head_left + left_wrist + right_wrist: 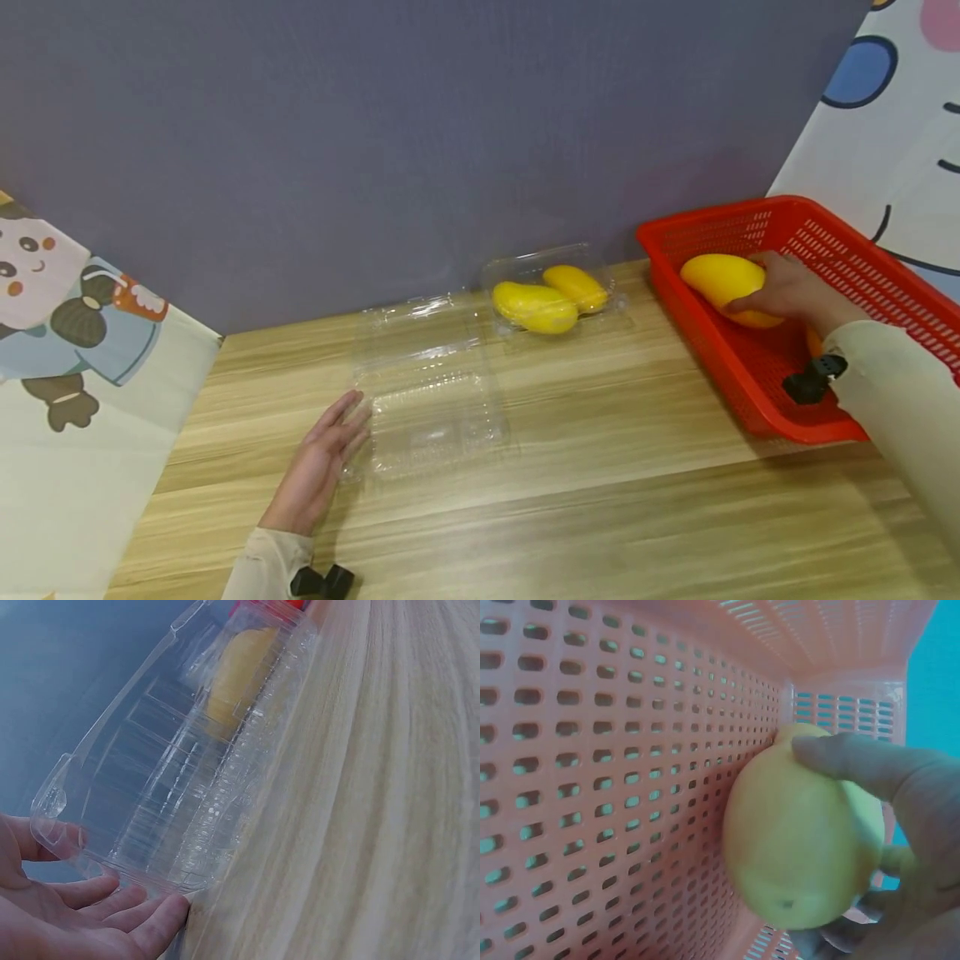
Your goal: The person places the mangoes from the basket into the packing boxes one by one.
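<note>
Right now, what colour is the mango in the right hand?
Yellow; the mango held by the right hand shows best in the head view.

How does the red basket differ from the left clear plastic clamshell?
The red basket is opaque and slotted; the left clear plastic clamshell is see-through. The basket is larger than the clamshell. The basket has a mango inside; the clamshell is empty. Both rest on the wooden table.
</note>
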`<state>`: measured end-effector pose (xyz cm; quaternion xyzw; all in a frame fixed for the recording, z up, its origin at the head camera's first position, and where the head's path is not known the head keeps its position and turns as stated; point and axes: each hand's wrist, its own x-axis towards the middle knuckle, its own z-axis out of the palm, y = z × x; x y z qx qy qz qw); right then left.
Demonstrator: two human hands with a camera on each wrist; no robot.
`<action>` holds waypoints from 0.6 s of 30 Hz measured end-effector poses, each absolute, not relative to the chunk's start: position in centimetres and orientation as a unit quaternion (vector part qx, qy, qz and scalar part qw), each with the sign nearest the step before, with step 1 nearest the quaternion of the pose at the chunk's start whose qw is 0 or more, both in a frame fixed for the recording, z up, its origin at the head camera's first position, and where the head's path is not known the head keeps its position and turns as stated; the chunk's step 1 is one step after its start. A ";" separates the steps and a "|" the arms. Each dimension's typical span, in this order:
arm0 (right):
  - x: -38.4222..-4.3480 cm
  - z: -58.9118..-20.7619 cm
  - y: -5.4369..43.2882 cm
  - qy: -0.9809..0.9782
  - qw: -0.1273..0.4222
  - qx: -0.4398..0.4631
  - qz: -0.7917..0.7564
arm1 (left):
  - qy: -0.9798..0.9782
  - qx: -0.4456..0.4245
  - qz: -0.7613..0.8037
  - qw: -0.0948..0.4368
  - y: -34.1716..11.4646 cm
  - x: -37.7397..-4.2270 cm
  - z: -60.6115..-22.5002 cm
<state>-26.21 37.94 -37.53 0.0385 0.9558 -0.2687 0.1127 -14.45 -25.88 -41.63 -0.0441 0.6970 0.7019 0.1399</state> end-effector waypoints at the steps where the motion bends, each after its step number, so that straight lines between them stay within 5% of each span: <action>1: -26.3 -37.5 37.9 0.959 0.105 0.033 -0.261 | 0.697 -0.043 0.702 0.139 -25.9 -14.5 -41.6; 18: -26.0 -36.3 36.4 0.970 0.113 0.002 -0.215 | 0.699 -0.040 0.700 0.142 -26.0 -14.6 -42.0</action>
